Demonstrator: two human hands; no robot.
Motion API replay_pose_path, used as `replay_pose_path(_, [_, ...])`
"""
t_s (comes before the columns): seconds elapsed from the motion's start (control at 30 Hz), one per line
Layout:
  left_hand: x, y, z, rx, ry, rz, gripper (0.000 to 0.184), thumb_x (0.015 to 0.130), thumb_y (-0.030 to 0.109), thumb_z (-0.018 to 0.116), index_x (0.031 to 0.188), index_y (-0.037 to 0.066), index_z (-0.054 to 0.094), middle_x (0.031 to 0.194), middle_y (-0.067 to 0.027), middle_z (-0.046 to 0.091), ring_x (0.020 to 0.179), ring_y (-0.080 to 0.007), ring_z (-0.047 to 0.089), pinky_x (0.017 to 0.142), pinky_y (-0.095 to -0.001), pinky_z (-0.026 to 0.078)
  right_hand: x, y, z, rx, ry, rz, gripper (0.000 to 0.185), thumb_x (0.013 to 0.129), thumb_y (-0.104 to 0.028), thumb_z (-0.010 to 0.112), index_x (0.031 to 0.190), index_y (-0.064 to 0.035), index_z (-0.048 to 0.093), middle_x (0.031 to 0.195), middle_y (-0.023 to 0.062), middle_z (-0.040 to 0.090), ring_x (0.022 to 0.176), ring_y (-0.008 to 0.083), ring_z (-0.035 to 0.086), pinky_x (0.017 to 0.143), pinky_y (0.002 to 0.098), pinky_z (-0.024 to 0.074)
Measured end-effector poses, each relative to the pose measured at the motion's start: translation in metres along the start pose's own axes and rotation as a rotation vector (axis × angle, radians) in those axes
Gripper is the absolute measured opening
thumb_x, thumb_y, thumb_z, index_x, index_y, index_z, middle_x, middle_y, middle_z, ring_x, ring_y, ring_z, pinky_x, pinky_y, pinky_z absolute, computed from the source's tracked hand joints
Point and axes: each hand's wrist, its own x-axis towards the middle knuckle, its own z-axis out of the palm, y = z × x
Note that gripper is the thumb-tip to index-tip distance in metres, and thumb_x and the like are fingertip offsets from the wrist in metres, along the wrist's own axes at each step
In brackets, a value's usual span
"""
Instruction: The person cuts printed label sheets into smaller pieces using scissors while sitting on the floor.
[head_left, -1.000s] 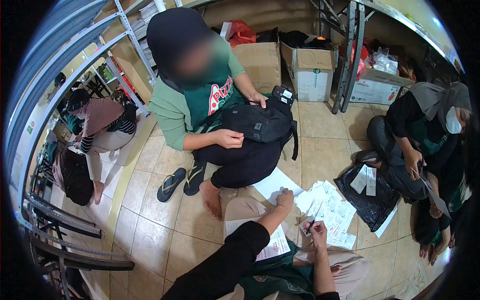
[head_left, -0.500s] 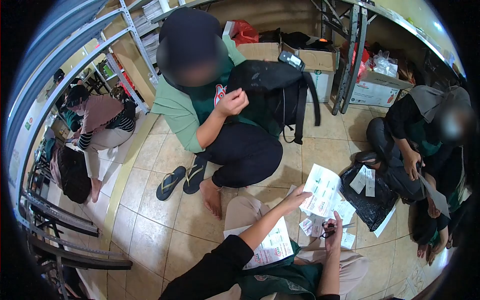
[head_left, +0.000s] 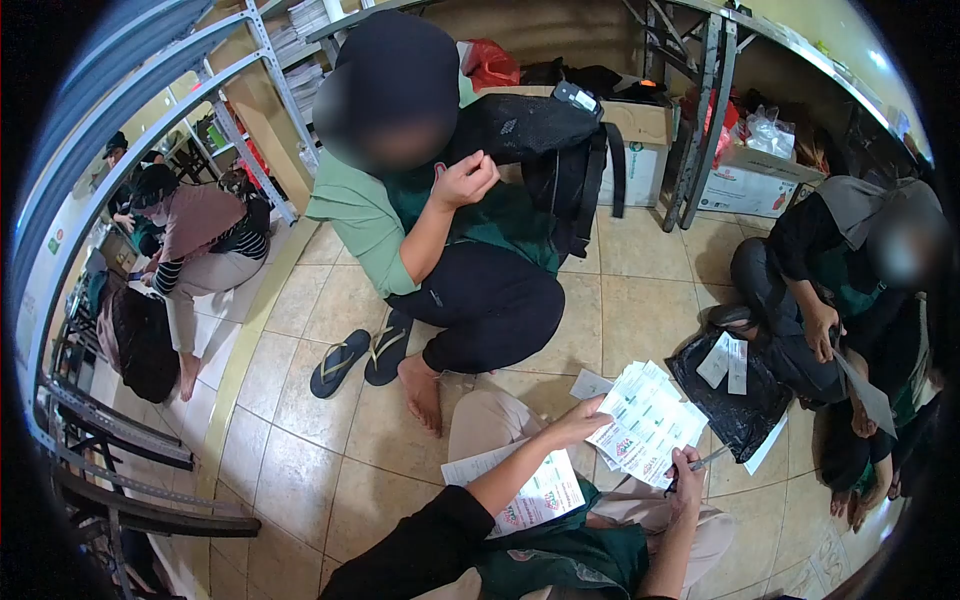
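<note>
Printed sheet (head_left: 650, 418) at four o'clock in your view.
Your left hand (head_left: 578, 422) pinches its nine-o'clock edge; your right hand (head_left: 687, 474) grips scissors (head_left: 711, 458) by its five-o'clock corner. Red-and-green lettering (head_left: 624, 442) too small to read.

Beige tiled floor (head_left: 645, 290): open lane, far of printed white paper sheet (head_left: 652, 418). Obstacles: black plastic bag (head_left: 745, 415), right; seated person's black-trousered legs (head_left: 500, 320), left.

Black sleeve (head_left: 415, 540) short of the wrist, dark green garment (head_left: 575, 565), pale marking (head_left: 521, 554), beige trousers (head_left: 490, 422)
</note>
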Motion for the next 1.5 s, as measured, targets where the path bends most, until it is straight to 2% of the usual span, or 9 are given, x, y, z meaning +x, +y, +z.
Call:
replay_pose_path(0.33, [-0.007, 0.004, -0.001, 0.236, -0.075, -0.105, 0.038, 0.090, 0.030, 0.058, 0.113, -0.001, 0.059, 0.099, -0.0022, 0.062, 0.086, -0.0078, 0.056, 0.072, -0.0237, 0.046, -0.007, -0.032, -0.010, -0.244, 0.052, -0.197, 0.010, 0.084, -0.012, 0.063, 0.087, -0.0026, 0.059, 0.066, -0.0027, 0.054, 0.052, 0.0034, 0.042, 0.046, 0.0187, 0.0309])
replay_pose_path(0.43, [-0.005, -0.007, 0.000, 0.129, -0.033, -0.068, 0.038, 0.090, 0.031, 0.058, 0.110, -0.001, 0.061, 0.092, -0.0019, 0.063, 0.079, -0.0074, 0.056, 0.069, -0.0244, 0.046, -0.012, -0.038, -0.008, -0.247, 0.049, -0.208, 0.009, 0.085, -0.011, 0.063, 0.088, -0.0033, 0.059, 0.069, -0.0033, 0.055, 0.056, 0.0030, 0.043, 0.050, 0.0186, 0.0309])
replay_pose_path(0.53, [-0.004, -0.010, -0.003, 0.145, -0.047, -0.074, 0.038, 0.091, 0.030, 0.057, 0.114, 0.000, 0.059, 0.098, -0.0021, 0.063, 0.087, -0.0078, 0.057, 0.074, -0.0237, 0.046, -0.014, -0.040, -0.005, -0.239, 0.043, -0.204, 0.009, 0.085, -0.011, 0.062, 0.088, -0.0033, 0.059, 0.071, -0.0037, 0.055, 0.059, 0.0030, 0.043, 0.052, 0.0188, 0.0313])
replay_pose_path(0.8, [-0.002, -0.019, -0.006, 0.173, -0.038, -0.073, 0.036, 0.092, 0.029, 0.056, 0.113, 0.000, 0.059, 0.096, -0.0013, 0.063, 0.083, -0.0073, 0.056, 0.071, -0.0236, 0.046, -0.016, -0.044, 0.000, -0.235, 0.047, -0.216, 0.012, 0.086, -0.014, 0.063, 0.087, -0.0029, 0.058, 0.070, -0.0033, 0.054, 0.058, 0.0028, 0.042, 0.052, 0.0191, 0.0303])
replay_pose_path(1.0, [-0.005, -0.009, -0.001, 0.152, 0.026, -0.047, 0.033, 0.091, 0.028, 0.056, 0.109, 0.001, 0.060, 0.091, -0.0002, 0.063, 0.080, -0.0062, 0.056, 0.067, -0.0227, 0.046, -0.016, -0.044, 0.000, -0.255, 0.051, -0.239, 0.019, 0.087, -0.014, 0.061, 0.098, 0.0008, 0.056, 0.068, -0.0020, 0.054, 0.055, 0.0045, 0.044, 0.049, 0.0190, 0.0319])
replay_pose_path(1.17, [-0.002, -0.014, -0.006, 0.090, 0.111, 0.015, 0.032, 0.092, 0.028, 0.056, 0.109, 0.001, 0.059, 0.089, 0.0002, 0.063, 0.076, -0.0051, 0.056, 0.064, -0.0219, 0.046, -0.024, -0.035, 0.001, -0.337, 0.205, -0.231, 0.042, 0.092, -0.026, 0.054, 0.122, -0.0003, 0.042, 0.085, 0.0078, 0.053, 0.069, 0.0118, 0.049, 0.062, 0.0245, 0.0407])
replay_pose_path(1.23, [0.000, -0.016, -0.008, -0.005, 0.216, 0.070, 0.031, 0.092, 0.027, 0.056, 0.108, 0.001, 0.060, 0.089, 0.0002, 0.063, 0.074, -0.0049, 0.057, 0.062, -0.0212, 0.046, -0.027, -0.022, -0.008, -0.301, 0.142, -0.201, 0.044, 0.093, -0.030, 0.051, 0.125, -0.0015, 0.041, 0.095, 0.0107, 0.053, 0.080, 0.0154, 0.052, 0.070, 0.0281, 0.0430])
replay_pose_path(1.33, [-0.002, -0.006, -0.004, -0.036, 0.299, 0.115, 0.029, 0.091, 0.026, 0.057, 0.107, 0.001, 0.060, 0.090, -0.0001, 0.063, 0.076, -0.0050, 0.058, 0.063, -0.0211, 0.047, -0.033, -0.009, -0.010, -0.074, 0.002, -0.079, 0.046, 0.092, -0.019, 0.052, 0.132, -0.0010, 0.037, 0.107, 0.0102, 0.053, 0.095, 0.0188, 0.055, 0.079, 0.0289, 0.0443])
replay_pose_path(1.5, [0.000, -0.008, -0.005, -0.092, 0.377, 0.160, 0.029, 0.091, 0.025, 0.058, 0.108, 0.001, 0.060, 0.092, -0.0007, 0.063, 0.076, -0.0048, 0.058, 0.063, -0.0208, 0.047, -0.052, -0.003, 0.001, 0.027, -0.095, -0.008, 0.048, 0.085, -0.006, 0.047, 0.132, -0.0009, 0.038, 0.108, 0.0110, 0.051, 0.097, 0.0213, 0.055, 0.084, 0.0331, 0.0449])
